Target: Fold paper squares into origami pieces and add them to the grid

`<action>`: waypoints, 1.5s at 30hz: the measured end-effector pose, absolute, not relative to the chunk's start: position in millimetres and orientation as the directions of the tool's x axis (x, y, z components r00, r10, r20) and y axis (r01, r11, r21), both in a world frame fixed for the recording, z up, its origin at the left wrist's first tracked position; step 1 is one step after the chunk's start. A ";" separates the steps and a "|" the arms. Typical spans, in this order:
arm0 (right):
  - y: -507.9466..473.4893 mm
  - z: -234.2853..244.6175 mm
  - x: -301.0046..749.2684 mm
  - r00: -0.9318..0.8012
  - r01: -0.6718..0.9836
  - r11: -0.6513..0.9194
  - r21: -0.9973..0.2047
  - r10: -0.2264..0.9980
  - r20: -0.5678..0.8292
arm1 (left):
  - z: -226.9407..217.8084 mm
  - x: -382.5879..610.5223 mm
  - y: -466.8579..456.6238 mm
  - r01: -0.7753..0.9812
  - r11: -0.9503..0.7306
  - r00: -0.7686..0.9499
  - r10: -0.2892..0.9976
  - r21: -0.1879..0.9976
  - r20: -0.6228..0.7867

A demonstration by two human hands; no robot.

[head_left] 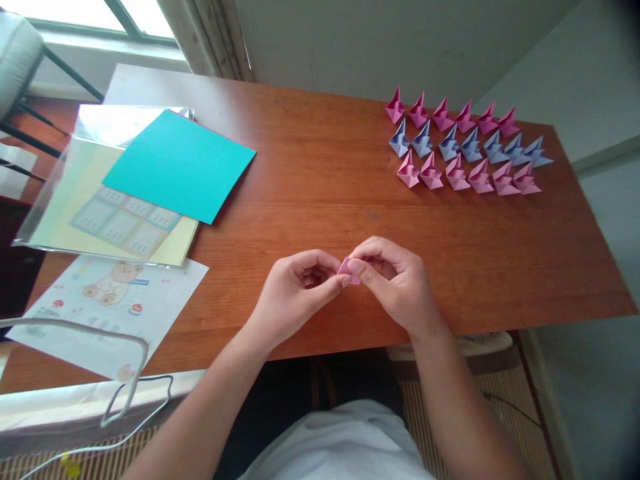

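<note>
Between my two hands, just above the near edge of the table, is a small piece of folded pink paper (pixel 345 268). My left hand (pixel 305 280) pinches its left side between thumb and fingers. From the right, my right hand (pixel 393 273) grips the same paper, the thumb lying across its front. Most of the paper is covered by the fingertips, so its exact folded form cannot be made out.
At the back right of the wooden table (pixel 300 187) stand rows of folded paper figures: dark pink (pixel 443 117), bluish-purple (pixel 471 145) and light pink (pixel 481 177). Teal paper (pixel 180 167) lies on a clear plastic packet (pixel 45 200) at left, near a bear-printed sheet (pixel 110 313) and a white cable (pixel 143 353).
</note>
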State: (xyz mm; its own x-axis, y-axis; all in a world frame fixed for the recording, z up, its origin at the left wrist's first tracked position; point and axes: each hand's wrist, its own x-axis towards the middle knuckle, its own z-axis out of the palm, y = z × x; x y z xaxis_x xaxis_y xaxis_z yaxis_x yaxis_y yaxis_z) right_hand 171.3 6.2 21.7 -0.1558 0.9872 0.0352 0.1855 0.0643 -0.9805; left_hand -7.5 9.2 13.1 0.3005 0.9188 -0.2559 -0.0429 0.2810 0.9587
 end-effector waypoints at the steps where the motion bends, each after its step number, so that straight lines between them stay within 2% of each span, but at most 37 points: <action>1: 5.3 20.0 170.7 -0.130 0.145 0.044 -0.988 0.991 0.025 | 14.3 -7.5 10.4 -0.069 0.282 0.282 0.926 0.957 -0.253; 7: -3.3 10.1 165.7 -0.011 -0.026 -0.011 -1.000 1.000 -0.011 | 15.9 -7.1 11.9 -0.120 0.180 0.153 0.975 0.976 -0.161; 15: -8.8 3.0 161.2 0.030 -0.063 -0.027 -0.998 0.999 -0.029 | 14.9 -9.5 10.7 -0.084 0.210 0.138 0.971 0.974 -0.197; 21: -8.5 6.2 166.1 -0.011 0.065 -0.039 -0.997 0.999 -0.040 | 14.2 -9.5 9.7 -0.030 0.162 0.125 0.980 0.986 -0.157; 28: -5.2 12.7 166.1 -0.084 0.164 0.072 -0.984 0.995 0.059 | 11.2 -9.5 7.4 0.048 0.047 0.140 0.989 0.998 -0.053; 33: -3.3 15.7 164.6 -0.042 0.224 0.102 -0.969 0.995 0.095 | 11.8 -9.1 8.3 -0.007 0.129 0.168 0.978 0.992 -0.126; 38: 2.3 20.9 169.0 -0.130 0.343 0.156 -0.926 0.985 0.117 | 12.2 -8.7 8.6 -0.052 0.206 0.241 0.952 0.977 -0.188; 45: -2.1 7.1 152.4 -0.022 0.019 -0.088 -0.996 0.996 -0.089 | 14.1 -11.4 11.4 -0.149 0.179 0.080 0.982 0.972 -0.169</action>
